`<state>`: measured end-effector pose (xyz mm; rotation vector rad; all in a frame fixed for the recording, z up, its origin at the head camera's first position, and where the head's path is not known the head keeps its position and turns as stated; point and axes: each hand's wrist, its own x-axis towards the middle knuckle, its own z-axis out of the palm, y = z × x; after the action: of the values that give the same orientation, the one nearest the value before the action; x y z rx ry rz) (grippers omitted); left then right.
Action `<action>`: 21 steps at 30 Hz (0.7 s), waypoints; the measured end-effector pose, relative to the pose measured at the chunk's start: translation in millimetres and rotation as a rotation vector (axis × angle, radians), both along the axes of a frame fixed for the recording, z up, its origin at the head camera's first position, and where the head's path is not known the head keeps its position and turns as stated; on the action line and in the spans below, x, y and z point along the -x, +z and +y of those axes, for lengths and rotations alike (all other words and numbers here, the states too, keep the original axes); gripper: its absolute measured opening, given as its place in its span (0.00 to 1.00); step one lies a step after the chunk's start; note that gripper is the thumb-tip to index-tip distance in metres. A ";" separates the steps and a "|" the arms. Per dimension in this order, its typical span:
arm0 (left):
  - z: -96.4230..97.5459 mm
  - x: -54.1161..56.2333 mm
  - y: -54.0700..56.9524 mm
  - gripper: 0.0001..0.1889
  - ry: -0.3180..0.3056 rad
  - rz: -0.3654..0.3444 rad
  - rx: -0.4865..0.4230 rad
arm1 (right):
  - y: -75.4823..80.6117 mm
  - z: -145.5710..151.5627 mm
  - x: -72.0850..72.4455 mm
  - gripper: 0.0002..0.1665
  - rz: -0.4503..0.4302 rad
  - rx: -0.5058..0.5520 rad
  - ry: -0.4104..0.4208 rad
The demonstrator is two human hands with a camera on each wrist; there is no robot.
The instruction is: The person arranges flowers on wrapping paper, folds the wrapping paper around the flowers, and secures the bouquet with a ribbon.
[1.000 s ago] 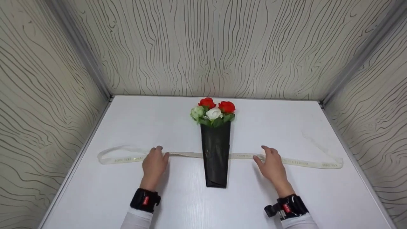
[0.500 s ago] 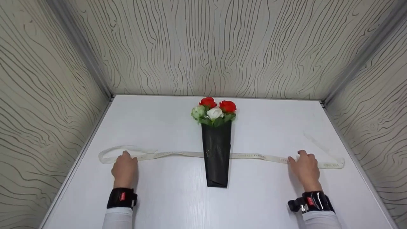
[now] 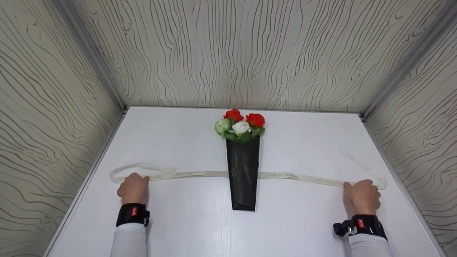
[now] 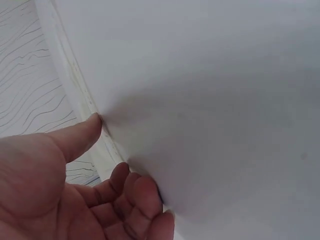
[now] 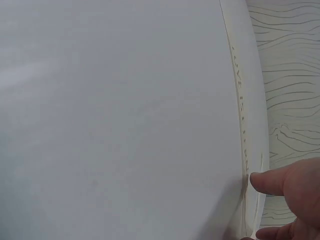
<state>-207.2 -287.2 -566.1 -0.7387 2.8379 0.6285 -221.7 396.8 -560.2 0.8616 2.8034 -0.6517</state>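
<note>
A bouquet with red, white and pale green flowers (image 3: 241, 127) in a black wrapper (image 3: 243, 173) lies mid-table. Across the table and under the wrapper runs a cream ribbon (image 3: 191, 174) printed with small lettering. Over its left stretch, my left hand (image 3: 133, 188) touches the ribbon; the left wrist view shows thumb (image 4: 82, 135) and bent fingers (image 4: 145, 200) apart along it. Far to the right, my right hand (image 3: 363, 196) lies over the ribbon near its bend. In the right wrist view the thumb (image 5: 275, 181) is beside the lettering; the other fingers are mostly cut off.
The white table (image 3: 200, 228) is bounded by wood-patterned walls (image 3: 228, 53) at the back and sides. A loose ribbon loop (image 3: 142, 166) curls beyond my left hand, and a thin ribbon tail (image 3: 357, 162) trails beyond my right. Each wrist wears a black camera band.
Both hands have slid outward along the ribbon, away from the bouquet, and slightly nearer the body lately. The ribbon's middle now lies fully uncovered. The bouquet stays in place.
</note>
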 end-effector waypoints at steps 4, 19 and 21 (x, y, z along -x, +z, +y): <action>-0.2 5.5 -1.1 0.21 0.007 -0.002 -0.025 | -0.4 5.8 0.4 0.49 -0.022 -0.005 -0.031; 4.0 9.9 -4.5 0.14 0.049 0.089 -0.079 | -9.7 -0.7 3.8 0.25 0.146 0.034 0.025; 4.5 8.8 -4.6 0.14 0.085 0.130 -0.108 | -9.7 -0.4 4.8 0.25 0.171 0.080 0.015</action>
<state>-216.0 -282.7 -570.7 -0.8321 2.8729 0.8663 -226.6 396.5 -569.9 0.8056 2.9057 -0.8678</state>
